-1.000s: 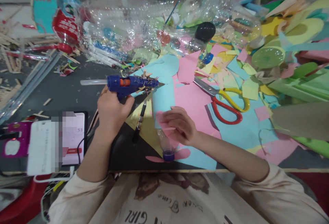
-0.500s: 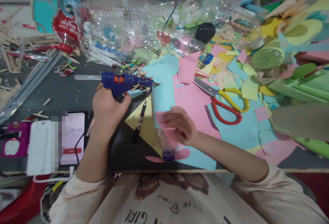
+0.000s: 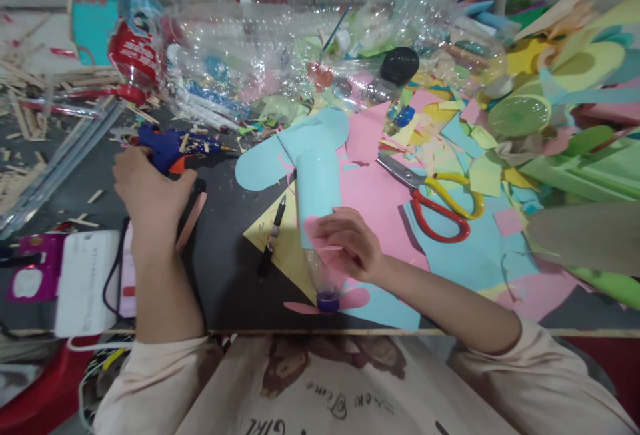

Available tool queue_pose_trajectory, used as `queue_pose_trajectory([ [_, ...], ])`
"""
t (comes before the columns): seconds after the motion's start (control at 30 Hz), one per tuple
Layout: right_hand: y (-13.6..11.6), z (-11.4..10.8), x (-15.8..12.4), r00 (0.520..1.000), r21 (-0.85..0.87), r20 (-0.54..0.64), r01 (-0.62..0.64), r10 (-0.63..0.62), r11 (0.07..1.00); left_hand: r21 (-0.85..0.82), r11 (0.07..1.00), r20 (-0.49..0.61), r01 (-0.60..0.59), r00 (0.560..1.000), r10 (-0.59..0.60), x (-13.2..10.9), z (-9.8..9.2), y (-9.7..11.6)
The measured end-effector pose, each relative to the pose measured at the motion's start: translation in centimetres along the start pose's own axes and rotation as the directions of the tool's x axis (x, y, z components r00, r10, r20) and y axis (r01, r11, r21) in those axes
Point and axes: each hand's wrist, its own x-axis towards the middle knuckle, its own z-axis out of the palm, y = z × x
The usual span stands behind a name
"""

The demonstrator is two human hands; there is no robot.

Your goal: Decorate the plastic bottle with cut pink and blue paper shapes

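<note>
My left hand (image 3: 153, 185) is at the blue glue gun (image 3: 170, 145) on the left, its fingers around the gun's handle. The gun's nozzle points right, over the dark table (image 3: 225, 222). My right hand (image 3: 350, 242) holds a pink paper piece (image 3: 333, 256) against a small bottle (image 3: 320, 272), which lies with its purple cap towards me. Light blue paper (image 3: 319, 185) wraps the bottle's far part. Rounded blue paper shapes (image 3: 263, 163) lie beyond it, and a pink paper strip (image 3: 356, 299) is by the cap.
Red and yellow scissors (image 3: 440, 212) lie on coloured paper at the right. A black pen (image 3: 275, 228) is left of the bottle. Clear plastic bottles (image 3: 240, 42) fill the back. Wooden sticks (image 3: 25, 122), a white power bank (image 3: 85, 282) and a partly covered phone (image 3: 129, 288) are at left.
My left hand has moved left with the glue gun, away from the blue paper. The rounded blue shape under it now shows fully. My right hand and the bottle have stayed in place.
</note>
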Motion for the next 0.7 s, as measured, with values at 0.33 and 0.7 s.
queue_pose_trajectory([
  [0.33,-0.5,-1.4,1.8,0.945,0.197,-0.158,-0.253,0.286,0.947,-0.170,0.914,0.028,-0.369,0.925,0.379,-2.4,0.2,3.5],
  [0.7,3.7,-4.5,8.2,0.912,0.179,-0.012,-0.401,0.410,0.898,-0.750,0.657,0.471,0.076,0.759,0.450,-5.2,1.8,11.7],
])
